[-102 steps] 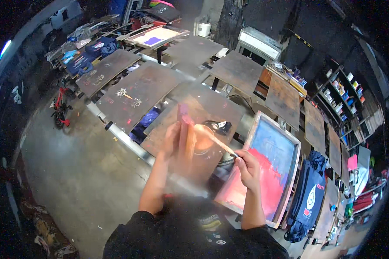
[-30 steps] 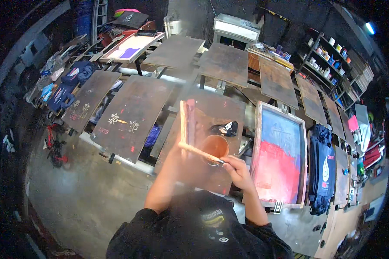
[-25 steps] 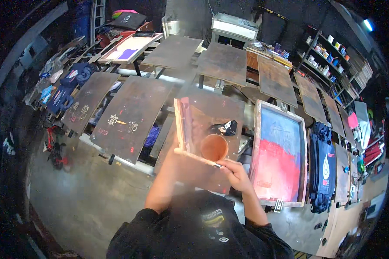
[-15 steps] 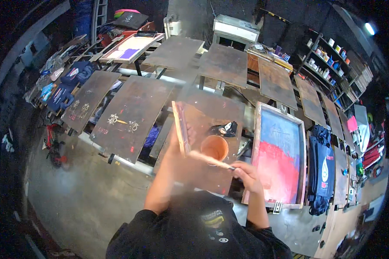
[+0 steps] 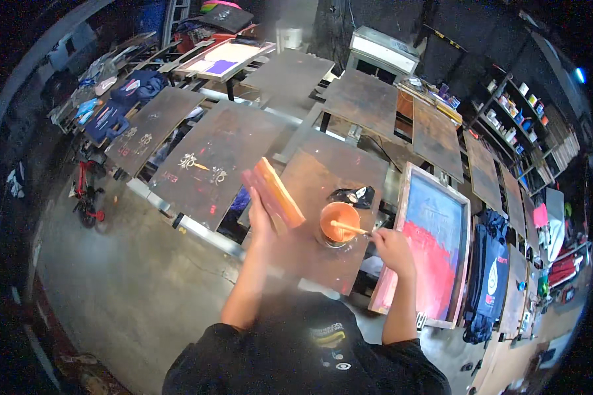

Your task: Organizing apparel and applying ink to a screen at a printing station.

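Observation:
My left hand (image 5: 260, 222) grips a squeegee (image 5: 277, 193), a wide block with a pinkish-purple side and an orange-coated edge, tilted to the left of the tub. In my right hand (image 5: 395, 251) is a thin spatula (image 5: 350, 228) coated with orange ink. Its far end reaches into a round tub (image 5: 342, 212), whose inside is smeared with orange. The tub stands on a brown board (image 5: 316, 158). Just behind it lies a crumpled black cloth or bag (image 5: 357, 195) with a pale patch. My fingers partly cover both handles.
Right of the tub leans a framed printing screen (image 5: 428, 263) with red and blue on its mesh. Beyond it lie dark printed bags (image 5: 491, 283). Several boards stand in rows, one with small printed marks (image 5: 201, 164). A shelf of bottles (image 5: 514, 118) is at far right.
The spatula has moved from beside the squeegee to the tub, its end now inside. The squeegee has turned, showing its broad side. The whole view has shifted slightly.

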Motion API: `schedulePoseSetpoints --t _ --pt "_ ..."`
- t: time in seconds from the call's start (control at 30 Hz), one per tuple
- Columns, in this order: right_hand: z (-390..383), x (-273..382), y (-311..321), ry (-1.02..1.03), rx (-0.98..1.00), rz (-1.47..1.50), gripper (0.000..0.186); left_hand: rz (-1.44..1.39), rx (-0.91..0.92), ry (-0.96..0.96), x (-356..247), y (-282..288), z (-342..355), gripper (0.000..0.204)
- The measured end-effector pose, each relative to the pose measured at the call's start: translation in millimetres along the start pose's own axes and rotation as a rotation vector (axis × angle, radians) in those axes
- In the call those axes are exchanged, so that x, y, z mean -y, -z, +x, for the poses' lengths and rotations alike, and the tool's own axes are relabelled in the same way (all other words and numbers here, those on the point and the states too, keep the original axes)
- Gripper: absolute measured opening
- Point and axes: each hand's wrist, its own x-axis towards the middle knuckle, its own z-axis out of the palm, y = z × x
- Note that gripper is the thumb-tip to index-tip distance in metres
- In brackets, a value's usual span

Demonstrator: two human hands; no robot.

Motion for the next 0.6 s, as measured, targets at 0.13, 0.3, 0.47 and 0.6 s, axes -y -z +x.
schedulePoseSetpoints --t 0.13,0.3,0.47,0.6 --pt "22.4 -1.6 -40.7 -0.027 0.027 -0.147 0.030 -0.011 0.040 -0.034 -3.6 -8.9 -33.5 0.076" --pt "12.1 -14.4 -54.5 0.069 -0.342 -0.097 0.016 -0.043 0.040 0.025 7.5 -16.0 -58.9 0.072" --pt "-37.6 -16.0 -34.9 -0.034 -0.633 0.388 0.011 0.035 0.036 -0.076 58.0 -30.6 -87.3 0.066" --pt "-86.3 -29.0 -11.6 0.013 -0.780 0.357 0.008 0.065 0.215 -0.199 118.4 -52.3 -98.7 0.065"
